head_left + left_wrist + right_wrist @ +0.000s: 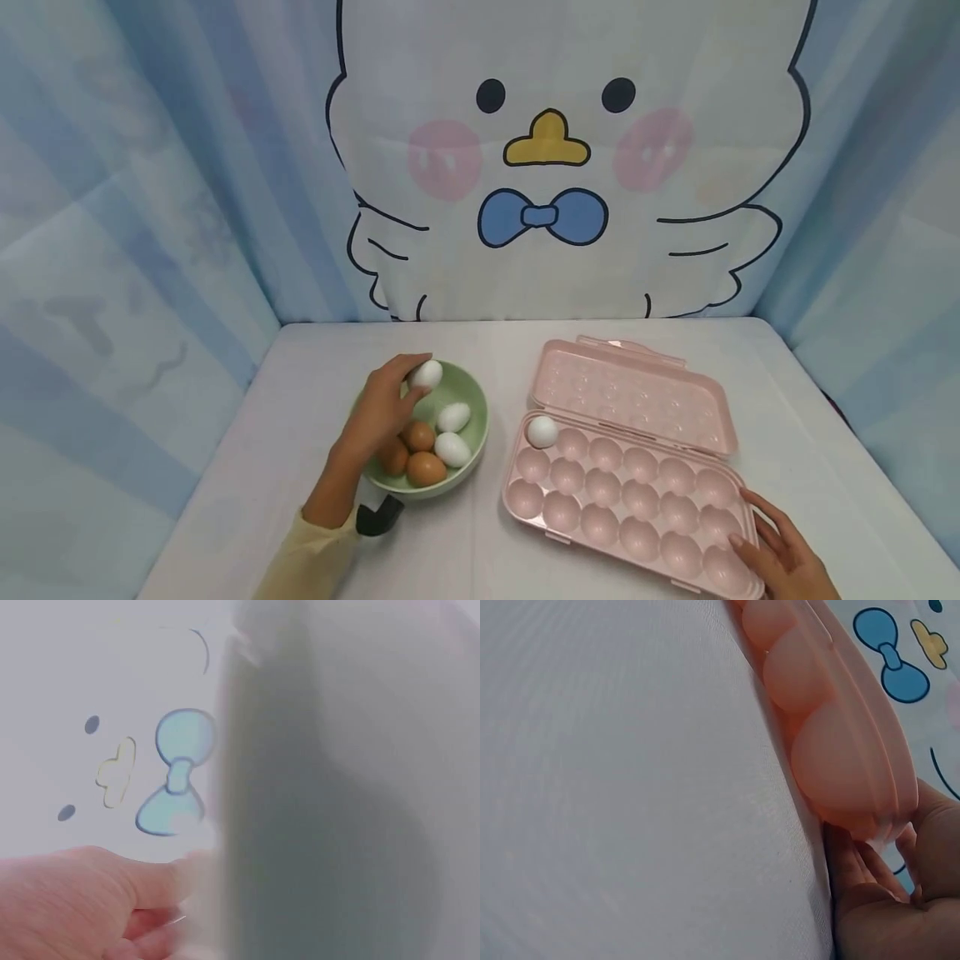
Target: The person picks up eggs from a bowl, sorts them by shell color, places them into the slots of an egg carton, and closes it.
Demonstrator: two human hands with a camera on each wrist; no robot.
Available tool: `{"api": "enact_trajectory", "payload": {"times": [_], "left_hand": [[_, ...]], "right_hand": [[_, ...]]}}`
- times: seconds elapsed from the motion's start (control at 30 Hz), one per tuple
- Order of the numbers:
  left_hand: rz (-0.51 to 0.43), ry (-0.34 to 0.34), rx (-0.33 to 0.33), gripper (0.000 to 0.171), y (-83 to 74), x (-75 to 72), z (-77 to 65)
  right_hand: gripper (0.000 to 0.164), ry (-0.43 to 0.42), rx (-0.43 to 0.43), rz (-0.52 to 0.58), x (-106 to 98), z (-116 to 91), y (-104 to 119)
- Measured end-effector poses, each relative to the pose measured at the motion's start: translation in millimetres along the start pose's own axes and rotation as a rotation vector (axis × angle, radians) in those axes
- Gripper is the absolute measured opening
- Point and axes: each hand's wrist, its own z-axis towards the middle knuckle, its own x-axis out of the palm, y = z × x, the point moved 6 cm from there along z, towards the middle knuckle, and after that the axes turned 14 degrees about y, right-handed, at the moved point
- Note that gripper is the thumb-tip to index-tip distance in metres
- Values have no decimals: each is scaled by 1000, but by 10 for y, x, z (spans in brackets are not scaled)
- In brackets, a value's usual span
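Hands are split between two things: the left hand [381,410] pinches a white egg [428,374] between thumb and fingers over the far side of the green bowl [475,398], a light hold that seems to suit a smooth, fragile shell. Below it sit two white eggs [452,449] and three brown eggs [426,469], kept from rolling, I judge, by the curved wall. To the bowl's right, the right hand [787,554] grips the near right end of the pink carton [603,527], thumb at the rim, probably to steady it. Its lid [630,396] lies folded back, leaving the cups exposed; one egg [542,432] occupies the far row's leftmost cup. All this rests on the white surface [495,542], before a cartoon-printed curtain [562,283].
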Motion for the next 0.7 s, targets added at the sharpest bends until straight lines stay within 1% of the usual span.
{"api": "enact_trajectory", "payload": {"times": [0.13, 0.27, 0.37, 0.53, 0.6, 0.7], "left_hand": [[-22, -57, 90, 46, -163, -83, -1], [-59, -73, 118, 47, -252, -113, 2], [-106, -80, 125, 48, -291, -106, -10], [-199, -110, 186, 49, -384, -78, -34], [-225, -105, 205, 50, -425, -51, -41], [-250, -78, 206, 50, -460, 12, -47]], "right_hand": [[85, 18, 18, -58, 37, -4, 91], [88, 23, 57, -92, 39, -26, 121], [91, 23, 100, -104, 34, -41, 129], [96, 20, 135, -139, 33, -51, 143], [97, 18, 140, -156, 33, -59, 147], [97, 19, 141, -169, 40, -74, 153]]}}
